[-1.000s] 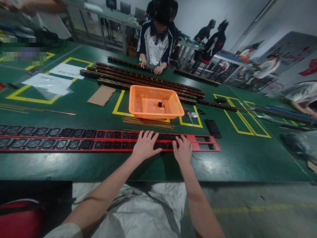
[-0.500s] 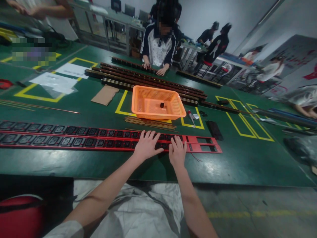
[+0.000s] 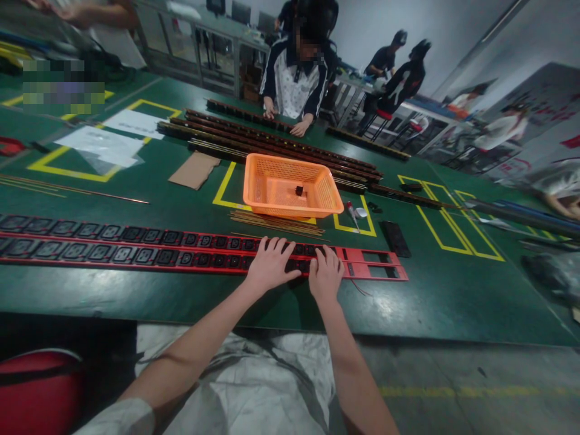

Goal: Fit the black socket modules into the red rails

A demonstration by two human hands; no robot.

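Observation:
Two long red strips lined with black sockets (image 3: 147, 254) lie side by side along the near part of the green table. My left hand (image 3: 270, 264) rests on them right of their middle, fingers spread and palm down. Close by on the right, my right hand (image 3: 325, 272) lies on the same strips with its fingers stretched over the sockets. Beyond it, the red end section (image 3: 362, 256) has rectangular openings, and thin red wires (image 3: 361, 287) come out below it. Parts of the strips under both hands are hidden.
An orange basket (image 3: 290, 207) holding a small black block (image 3: 299, 191) stands beyond the strips, with thin brass-coloured rods (image 3: 281, 224) before it. Dark long rails (image 3: 272, 139) lie farther back, where another person (image 3: 296, 78) works. A black rectangular piece (image 3: 396, 238) and cardboard (image 3: 194, 170) lie nearby.
The view has shifted slightly. My right hand's fingers look a little more spread; my left hand stays in place on the strips.

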